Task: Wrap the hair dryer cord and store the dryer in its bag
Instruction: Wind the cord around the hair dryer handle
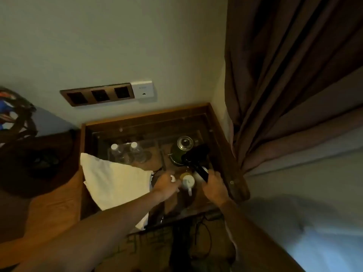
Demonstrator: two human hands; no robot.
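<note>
Over dark glass-topped wooden table (216,118), right hand (215,188) clamps black plastic hair dryer (195,159), its long axis running up-left from those fingers, while left hand (166,186), nearer white cloth bag (115,181), pinches something small and white.

- No text, brand, number or sign can be read anywhere in the dim head view.
- The white wall plate (141,89) beside the dark socket strip (97,94) bears a small grey mark above its port, too blurred to make out.
- The two water bottles (125,153) on the surface show no legible label.
- The black hair dryer (194,160) shows no readable marking.
</note>
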